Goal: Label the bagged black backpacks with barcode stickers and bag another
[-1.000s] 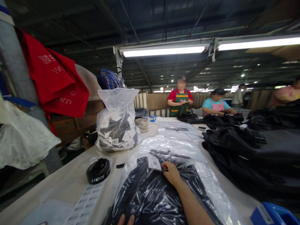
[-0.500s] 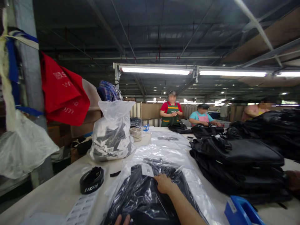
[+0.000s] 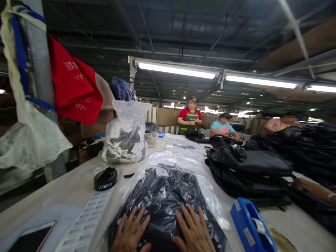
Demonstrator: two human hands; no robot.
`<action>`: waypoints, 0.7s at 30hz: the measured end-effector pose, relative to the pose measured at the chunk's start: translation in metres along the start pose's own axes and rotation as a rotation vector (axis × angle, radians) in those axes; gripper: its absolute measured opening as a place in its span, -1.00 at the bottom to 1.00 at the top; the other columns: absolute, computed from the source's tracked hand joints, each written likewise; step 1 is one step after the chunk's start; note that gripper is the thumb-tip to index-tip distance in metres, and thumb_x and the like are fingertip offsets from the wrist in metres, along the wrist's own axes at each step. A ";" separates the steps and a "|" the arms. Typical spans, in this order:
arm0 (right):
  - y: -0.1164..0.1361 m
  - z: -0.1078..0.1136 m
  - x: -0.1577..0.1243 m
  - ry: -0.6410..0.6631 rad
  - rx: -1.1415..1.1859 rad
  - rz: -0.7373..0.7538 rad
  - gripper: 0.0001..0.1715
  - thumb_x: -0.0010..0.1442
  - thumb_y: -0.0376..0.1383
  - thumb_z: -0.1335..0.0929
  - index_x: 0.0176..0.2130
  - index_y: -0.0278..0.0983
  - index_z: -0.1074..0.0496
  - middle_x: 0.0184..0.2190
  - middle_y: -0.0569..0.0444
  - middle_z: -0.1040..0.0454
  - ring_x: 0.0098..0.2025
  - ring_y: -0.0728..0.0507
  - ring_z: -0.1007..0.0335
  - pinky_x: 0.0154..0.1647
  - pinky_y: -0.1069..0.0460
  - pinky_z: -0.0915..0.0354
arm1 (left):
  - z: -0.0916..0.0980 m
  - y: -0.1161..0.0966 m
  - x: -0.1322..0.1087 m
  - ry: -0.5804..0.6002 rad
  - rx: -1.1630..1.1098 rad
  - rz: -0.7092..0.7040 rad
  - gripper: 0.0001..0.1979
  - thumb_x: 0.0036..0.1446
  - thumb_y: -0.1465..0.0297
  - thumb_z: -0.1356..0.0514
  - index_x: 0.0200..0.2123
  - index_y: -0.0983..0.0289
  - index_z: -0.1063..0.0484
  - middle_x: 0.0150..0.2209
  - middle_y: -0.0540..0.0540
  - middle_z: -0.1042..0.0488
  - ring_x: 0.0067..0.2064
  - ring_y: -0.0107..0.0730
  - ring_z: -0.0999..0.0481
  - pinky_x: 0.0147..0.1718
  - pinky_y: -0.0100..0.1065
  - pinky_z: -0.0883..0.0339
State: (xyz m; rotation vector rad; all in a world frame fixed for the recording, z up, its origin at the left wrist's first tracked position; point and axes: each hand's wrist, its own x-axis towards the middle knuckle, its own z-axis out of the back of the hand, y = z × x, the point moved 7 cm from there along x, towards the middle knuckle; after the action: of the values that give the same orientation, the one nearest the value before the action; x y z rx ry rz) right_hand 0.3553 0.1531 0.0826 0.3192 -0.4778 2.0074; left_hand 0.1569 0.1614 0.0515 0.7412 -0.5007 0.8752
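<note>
A black bag [image 3: 162, 196] lies flat inside a clear plastic sleeve on the table in front of me. My left hand [image 3: 131, 229] rests on the near left part of it, fingers spread over the film. On the near right part lies my right hand [image 3: 193, 227], also flat with its fingers apart. A white tag [image 3: 162, 172] shows through the plastic near the bag's far end. Beyond the bag, more clear plastic sleeves [image 3: 181, 145] are laid out on the table.
At left are a rolled black strap [image 3: 105, 179], a sheet of barcode labels [image 3: 85, 218], a phone [image 3: 33, 238] and a sack of tags [image 3: 124, 140]. At right stand a blue tape dispenser [image 3: 246, 224] and stacked black bags [image 3: 252, 175]. Co-workers [image 3: 190, 120] are across the table; another person's arm [image 3: 315, 189] reaches in at right.
My right hand has drawn back from beside the tag to the bag's near part. My left hand has come further into view, spread on the plastic. The view has tipped downward.
</note>
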 end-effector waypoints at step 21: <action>-0.004 0.019 -0.024 -0.019 0.126 -0.157 -0.43 0.26 -0.02 -0.15 0.17 -0.19 -0.19 0.18 -0.08 -0.22 0.21 -0.28 -0.09 0.17 -0.32 -0.05 | 0.011 0.019 -0.020 0.268 -0.406 0.038 -0.36 0.19 0.28 -0.08 0.28 0.14 0.12 0.30 0.29 0.10 0.29 0.14 0.10 0.08 0.19 -0.12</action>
State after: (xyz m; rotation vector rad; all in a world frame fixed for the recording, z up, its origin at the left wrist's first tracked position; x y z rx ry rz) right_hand 0.3707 0.1274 0.0898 0.4404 -0.3284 1.8861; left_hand 0.1291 0.1512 0.0519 0.2393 -0.4348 0.8583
